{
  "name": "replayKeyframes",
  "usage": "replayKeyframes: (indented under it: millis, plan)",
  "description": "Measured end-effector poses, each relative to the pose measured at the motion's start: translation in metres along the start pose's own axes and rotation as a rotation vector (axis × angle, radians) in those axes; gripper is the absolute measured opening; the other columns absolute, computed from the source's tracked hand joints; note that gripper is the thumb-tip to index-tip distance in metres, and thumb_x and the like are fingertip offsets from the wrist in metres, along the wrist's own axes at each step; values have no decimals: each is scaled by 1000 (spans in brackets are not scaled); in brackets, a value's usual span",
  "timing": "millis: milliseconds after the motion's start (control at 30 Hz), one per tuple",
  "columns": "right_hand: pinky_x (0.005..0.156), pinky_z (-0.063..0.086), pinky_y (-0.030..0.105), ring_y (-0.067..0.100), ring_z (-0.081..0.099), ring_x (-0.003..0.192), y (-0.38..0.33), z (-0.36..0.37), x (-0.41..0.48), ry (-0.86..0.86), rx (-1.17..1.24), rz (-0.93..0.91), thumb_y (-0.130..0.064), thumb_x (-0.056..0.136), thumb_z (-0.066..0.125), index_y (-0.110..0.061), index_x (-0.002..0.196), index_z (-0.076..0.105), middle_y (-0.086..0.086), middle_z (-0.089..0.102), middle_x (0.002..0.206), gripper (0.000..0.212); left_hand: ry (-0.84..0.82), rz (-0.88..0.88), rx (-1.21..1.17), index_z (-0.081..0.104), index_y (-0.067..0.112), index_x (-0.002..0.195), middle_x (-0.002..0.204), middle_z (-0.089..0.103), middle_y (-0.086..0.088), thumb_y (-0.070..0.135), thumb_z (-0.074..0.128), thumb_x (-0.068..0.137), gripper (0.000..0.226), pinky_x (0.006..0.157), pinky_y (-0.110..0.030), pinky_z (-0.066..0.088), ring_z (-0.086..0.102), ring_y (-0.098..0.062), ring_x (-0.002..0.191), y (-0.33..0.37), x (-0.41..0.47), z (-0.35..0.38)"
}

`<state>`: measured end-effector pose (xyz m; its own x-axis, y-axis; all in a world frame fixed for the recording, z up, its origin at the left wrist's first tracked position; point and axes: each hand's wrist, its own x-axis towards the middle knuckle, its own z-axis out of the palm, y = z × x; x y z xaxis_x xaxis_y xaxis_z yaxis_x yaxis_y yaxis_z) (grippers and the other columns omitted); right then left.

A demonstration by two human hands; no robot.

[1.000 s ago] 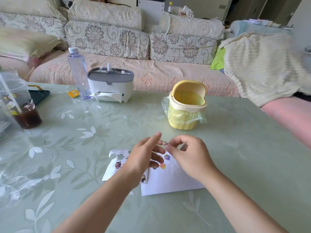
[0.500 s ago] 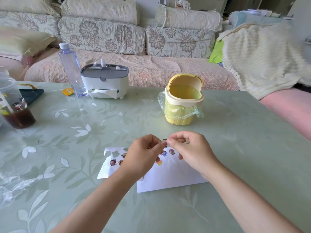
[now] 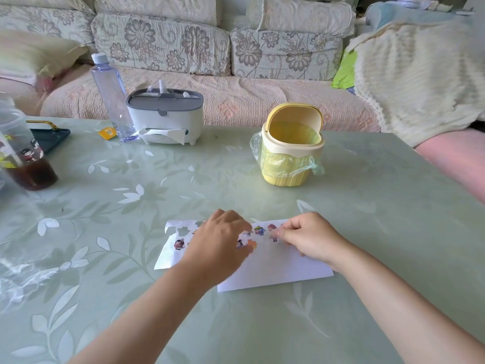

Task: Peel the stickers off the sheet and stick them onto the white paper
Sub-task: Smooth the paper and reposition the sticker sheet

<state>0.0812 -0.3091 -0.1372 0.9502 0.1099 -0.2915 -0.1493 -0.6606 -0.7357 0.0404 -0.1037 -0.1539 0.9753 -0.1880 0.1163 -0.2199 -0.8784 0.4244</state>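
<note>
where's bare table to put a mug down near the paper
Free: the table right of the paper and bin; the wide middle between cup, tissue box, bin and sheet; the near edge in front of the paper. Crowded: the far left corner round the bottle, and the paper itself under the left hand and right hand.

Sticker sheet point(image 3: 170, 254): white, lying flat on the bench point(image 3: 262, 324), left of the white paper point(image 3: 275, 269). Its upper edge is ragged with cut-out holes. One dark-haired figure sticker point(image 3: 179, 244) remains on it; the right portion is hidden. The white paper lies flat and slightly skewed. Small colourful stickers point(image 3: 259, 230) sit in a loose row across its upper area, some of them blurred.
</note>
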Motion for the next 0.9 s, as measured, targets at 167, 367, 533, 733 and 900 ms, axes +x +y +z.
replayKeyframes:
  millis: [167,367,533,733,900]
  plan:
    - [56,25,27,17,29,58,3,9,7,-33,-123,-33,-36,86,74,-2,68,61,1,36,62,41,-93,68,77,56,36,134,137,46,19,56,60,90,48,101,-25,33,37,-9,126,-6,-3,10]
    - [57,32,27,16,36,56,2,18,10,6,-246,-63,-42,84,71,-2,78,63,-1,44,59,41,-102,69,61,56,36,133,137,44,20,56,60,90,47,97,-24,31,36,-9,124,-7,-2,10]
    - [64,52,34,19,56,62,0,23,7,65,-355,-84,-42,82,68,-10,83,71,5,68,68,32,-91,79,54,56,36,133,138,44,18,55,60,91,47,101,-24,30,36,-10,126,-8,-3,12]
    - [71,54,29,17,67,83,-7,24,-1,155,-484,-87,-45,81,70,-24,80,75,-5,74,80,22,-75,103,88,53,34,136,141,41,16,55,57,92,49,108,-25,27,33,-11,130,-8,-5,14]
    - [72,44,28,13,60,93,-6,26,-8,303,-581,-179,-58,81,72,-30,89,62,-16,62,97,31,-5,205,104,56,33,131,135,44,15,41,58,93,38,97,-19,21,34,-12,125,-4,-7,17]
